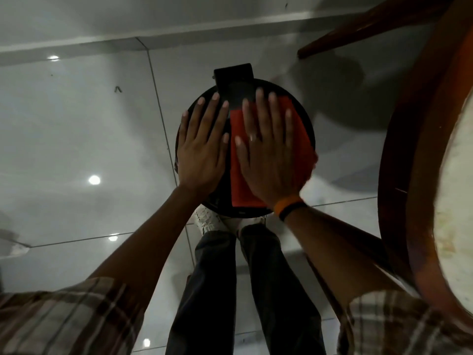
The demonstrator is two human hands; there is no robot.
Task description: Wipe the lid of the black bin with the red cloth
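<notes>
Glossy grey floor tiles, round black bin lid, left hand flat (fingers spread), right hand flat, pressing red cloth

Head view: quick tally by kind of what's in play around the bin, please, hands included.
Hands: 2, left hand flat on the lid, right hand flat on the cloth
Red cloth: 1
Black bin lid: 1
Wristband: 1
Wooden round table: 1
Total: 6
</notes>
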